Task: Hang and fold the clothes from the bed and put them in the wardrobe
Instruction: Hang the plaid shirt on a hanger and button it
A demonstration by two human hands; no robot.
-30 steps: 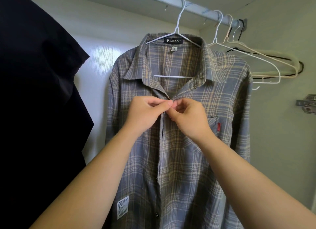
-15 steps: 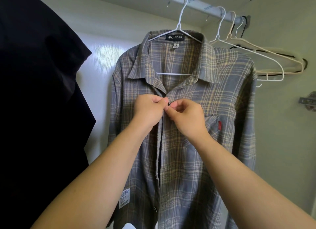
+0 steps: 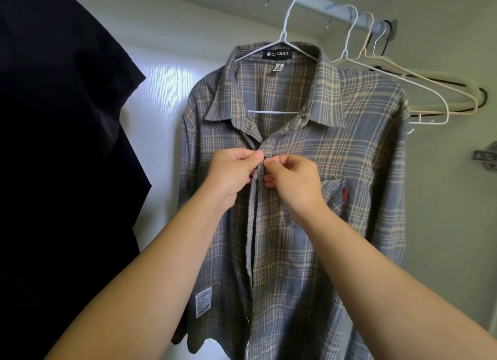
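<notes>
A grey-blue plaid shirt (image 3: 336, 171) hangs on a white wire hanger (image 3: 285, 34) from the wardrobe rail (image 3: 317, 4). My left hand (image 3: 231, 174) pinches the left edge of the shirt's front placket just below the collar. My right hand (image 3: 293, 182) pinches the right edge beside it, fingertips almost touching. A small dark button (image 3: 265, 159) shows between the two thumbs. Below the hands the shirt front hangs slightly apart.
A dark garment (image 3: 61, 157) hangs at the left and fills that side. Three bare hangers (image 3: 419, 82) hang on the rail to the right of the shirt. A metal door hinge (image 3: 486, 155) sits on the right wall.
The dark button has come into sight between my fingertips, and my hands have shifted slightly on the placket. The view has tilted up a little.
</notes>
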